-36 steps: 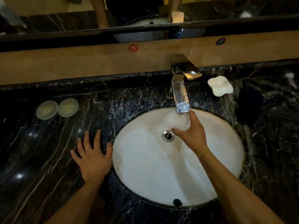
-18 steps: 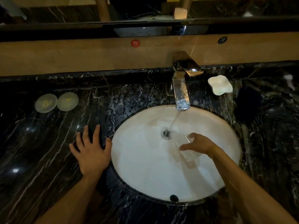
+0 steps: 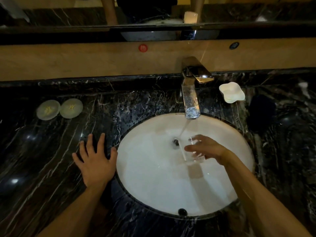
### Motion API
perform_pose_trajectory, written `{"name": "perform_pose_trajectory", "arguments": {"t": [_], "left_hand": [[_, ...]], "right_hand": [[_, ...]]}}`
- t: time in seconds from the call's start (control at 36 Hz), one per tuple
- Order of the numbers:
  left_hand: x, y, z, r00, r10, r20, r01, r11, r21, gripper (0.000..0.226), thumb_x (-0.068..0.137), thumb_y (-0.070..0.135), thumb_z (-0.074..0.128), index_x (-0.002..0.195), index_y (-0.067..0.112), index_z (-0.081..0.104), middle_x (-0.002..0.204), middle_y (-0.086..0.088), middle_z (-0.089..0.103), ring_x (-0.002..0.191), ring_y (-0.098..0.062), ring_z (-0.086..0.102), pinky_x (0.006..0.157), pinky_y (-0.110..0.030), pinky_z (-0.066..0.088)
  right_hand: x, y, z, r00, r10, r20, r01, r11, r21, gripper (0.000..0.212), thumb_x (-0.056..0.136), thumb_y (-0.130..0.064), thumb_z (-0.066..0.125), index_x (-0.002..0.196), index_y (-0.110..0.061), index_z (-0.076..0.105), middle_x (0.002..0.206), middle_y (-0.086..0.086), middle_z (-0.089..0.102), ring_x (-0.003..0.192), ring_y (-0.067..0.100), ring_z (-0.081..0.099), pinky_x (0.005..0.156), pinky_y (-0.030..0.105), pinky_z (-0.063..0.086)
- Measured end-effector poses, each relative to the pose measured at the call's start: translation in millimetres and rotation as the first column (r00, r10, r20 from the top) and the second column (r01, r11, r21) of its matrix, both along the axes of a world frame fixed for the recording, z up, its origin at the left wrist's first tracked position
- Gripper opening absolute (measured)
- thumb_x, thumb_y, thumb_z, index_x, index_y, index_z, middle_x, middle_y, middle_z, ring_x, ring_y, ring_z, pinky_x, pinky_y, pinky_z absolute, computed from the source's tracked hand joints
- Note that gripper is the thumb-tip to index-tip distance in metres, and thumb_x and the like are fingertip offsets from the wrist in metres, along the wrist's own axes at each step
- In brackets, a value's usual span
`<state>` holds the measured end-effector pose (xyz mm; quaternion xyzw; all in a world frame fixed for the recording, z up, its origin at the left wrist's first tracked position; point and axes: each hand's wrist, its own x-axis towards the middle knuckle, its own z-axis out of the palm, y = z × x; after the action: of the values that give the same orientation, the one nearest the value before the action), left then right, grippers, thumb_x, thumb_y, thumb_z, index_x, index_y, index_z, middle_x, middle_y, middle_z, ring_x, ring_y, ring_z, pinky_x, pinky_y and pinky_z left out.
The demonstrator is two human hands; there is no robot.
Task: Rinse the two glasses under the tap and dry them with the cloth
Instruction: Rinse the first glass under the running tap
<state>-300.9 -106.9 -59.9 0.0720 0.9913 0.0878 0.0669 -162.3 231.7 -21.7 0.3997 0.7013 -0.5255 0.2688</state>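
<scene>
You are holding a clear, straight-walled drinking glass (image 3: 192, 152) in your right hand (image 3: 207, 148), fingers and thumb curling round its side, over the right half of the white oval ceramic basin (image 3: 153, 182) that is sitting sunk into the black, white-veined marble desk (image 3: 42, 151). The glass is tilting, its rim pointing up and away toward the far edge of the desk, its thick base lying lower and nearer to you. It is transparent enough that the white basin is showing through its walls, and small highlights are glinting along its rim and base. A thin stream of water (image 3: 183, 129) is running from the square chrome tap (image 3: 191, 98) and is falling just left of the rim, toward the metal drain (image 3: 176, 142); whether it is touching the glass is unclear.

Your left hand (image 3: 95, 161) is lying flat on the desk, fingers spread apart and holding nothing, its thumb touching the basin's left rim.

Near the far left of the desk, two pale round discs with yellow marks (image 3: 59, 109) are lying side by side, touching. Right of the tap, near the far edge, a small white wavy-edged dish (image 3: 231, 92) is sitting. A dark, shapeless thing (image 3: 261, 110) is lying just right of the dish; what it is cannot be told.
</scene>
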Motion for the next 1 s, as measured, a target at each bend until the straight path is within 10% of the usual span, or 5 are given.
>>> {"name": "perform_pose_trajectory", "arguments": {"t": [0.31,0.44,0.56,0.75,1.0], "left_hand": [[0.4,-0.4,-0.8,1.000,-0.009,-0.021,0.009,1.000,0.001,0.071,0.089,0.062,0.029,0.153,0.033,0.031,0.163,-0.010,0.024,0.150,-0.036,0.015,0.117,-0.066,0.008],[0.6,-0.7,-0.8,1.000,-0.007,-0.013,0.007,1.000,0.003,0.070,0.089,0.062,0.030,0.154,0.034,0.030,0.163,-0.009,0.022,0.150,-0.035,0.013,0.117,-0.065,0.007],[-0.5,-0.7,-0.8,1.000,-0.006,-0.002,0.006,1.000,-0.001,0.071,0.089,0.063,0.029,0.154,0.035,0.028,0.165,-0.007,0.019,0.151,-0.033,0.010,0.118,-0.064,0.005],[-0.3,-0.7,-1.0,1.000,-0.010,-0.020,0.010,1.000,0.005,0.071,0.089,0.061,0.031,0.154,0.034,0.031,0.163,-0.009,0.023,0.150,-0.035,0.013,0.118,-0.065,0.007],[0.1,-0.5,-1.9,0.999,-0.008,-0.033,0.008,1.000,0.000,0.070,0.089,0.061,0.032,0.153,0.033,0.033,0.162,-0.010,0.025,0.150,-0.036,0.016,0.117,-0.065,0.009]], "right_hand": [[-17.1,-29.1,-7.2,0.878,-0.062,-0.474,0.216,0.936,0.278,0.087,0.062,-0.021,0.092,0.123,-0.039,0.033,0.123,-0.011,0.054,0.109,0.009,0.054,0.086,0.025,0.042],[-20.2,-16.2,-7.1,0.955,-0.041,-0.292,0.157,0.911,0.382,0.088,0.061,-0.031,0.092,0.128,-0.027,0.036,0.115,0.000,0.057,0.098,0.020,0.059,0.078,0.033,0.050],[-19.1,-9.9,-5.3,0.982,-0.068,-0.174,0.106,0.970,0.220,0.080,0.062,-0.027,0.092,0.122,-0.026,0.039,0.109,0.002,0.059,0.093,0.022,0.059,0.078,0.036,0.051],[-22.3,-23.1,-11.4,0.857,-0.272,-0.438,0.278,0.959,-0.052,0.087,0.062,-0.007,0.091,0.129,-0.027,0.039,0.123,-0.001,0.059,0.114,0.017,0.060,0.090,0.030,0.052],[-28.3,-31.1,-3.4,0.830,-0.121,-0.544,0.382,0.834,0.398,0.088,0.065,-0.015,0.089,0.137,-0.023,0.038,0.137,0.000,0.051,0.118,0.021,0.052,0.090,0.034,0.049]]}}
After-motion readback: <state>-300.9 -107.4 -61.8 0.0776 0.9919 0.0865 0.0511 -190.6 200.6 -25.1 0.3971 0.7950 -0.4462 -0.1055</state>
